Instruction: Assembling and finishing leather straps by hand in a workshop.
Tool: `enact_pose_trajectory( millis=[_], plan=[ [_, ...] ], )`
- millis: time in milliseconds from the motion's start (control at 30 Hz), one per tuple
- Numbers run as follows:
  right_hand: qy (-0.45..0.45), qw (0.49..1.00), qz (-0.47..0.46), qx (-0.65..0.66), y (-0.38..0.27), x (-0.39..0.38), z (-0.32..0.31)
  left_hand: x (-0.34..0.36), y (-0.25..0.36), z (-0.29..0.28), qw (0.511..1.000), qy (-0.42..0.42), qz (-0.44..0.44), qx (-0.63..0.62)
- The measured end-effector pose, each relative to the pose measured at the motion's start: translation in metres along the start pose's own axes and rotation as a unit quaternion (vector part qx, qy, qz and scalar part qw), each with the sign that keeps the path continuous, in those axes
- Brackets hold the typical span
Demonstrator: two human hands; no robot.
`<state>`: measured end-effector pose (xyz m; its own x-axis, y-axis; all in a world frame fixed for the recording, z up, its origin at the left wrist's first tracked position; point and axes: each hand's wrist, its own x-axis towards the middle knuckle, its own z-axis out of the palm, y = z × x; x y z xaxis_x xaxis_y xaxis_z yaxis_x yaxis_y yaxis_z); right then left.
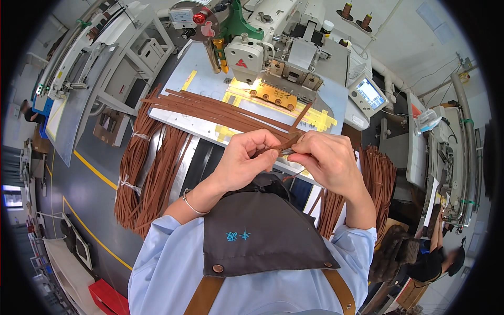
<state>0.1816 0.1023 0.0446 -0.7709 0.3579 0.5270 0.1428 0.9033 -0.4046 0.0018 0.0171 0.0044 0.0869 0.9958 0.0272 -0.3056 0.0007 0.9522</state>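
Note:
My left hand (pixel 251 156) pinches a brown strap (pixel 300 116) in front of my chest, above the table's near edge. The strap bends, and one end sticks up to the right, past my fingers. Close against it, my right hand (pixel 328 160) is closed on a small silver metal tool (pixel 286 151); its kind is mostly hidden by the fingers. A thin reddish cord (pixel 292 176) hangs below that hand. Beyond my hands, several long brown straps (pixel 220 113) lie side by side across the worktable (pixel 197 68).
A sewing machine (pixel 245 59) with a lit brass clamp plate (pixel 273 95) stands ahead. Tied strap bundles hang at the left (pixel 137 176) and right (pixel 379 176). A control screen (pixel 368 94) is at the right. Another person (pixel 433 262) works at the far right.

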Motion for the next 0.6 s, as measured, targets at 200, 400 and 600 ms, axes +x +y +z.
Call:
enact_pose_trajectory(
  millis=[200, 400, 600],
  plan=[
    [0.003, 0.971, 0.080, 0.226, 0.007, -0.007, 0.007, 0.000, 0.001, 0.000, 1.000, -0.008, -0.011, -0.008],
    [0.073, 0.947, 0.081, 0.302, 0.007, -0.007, -0.001, 0.000, -0.008, -0.006, 0.999, 0.033, -0.021, 0.012],
    [-0.001, 0.991, 0.098, 0.096, 0.000, -0.007, 0.009, -0.001, -0.005, -0.004, 0.999, 0.025, -0.009, 0.019]
  ],
)
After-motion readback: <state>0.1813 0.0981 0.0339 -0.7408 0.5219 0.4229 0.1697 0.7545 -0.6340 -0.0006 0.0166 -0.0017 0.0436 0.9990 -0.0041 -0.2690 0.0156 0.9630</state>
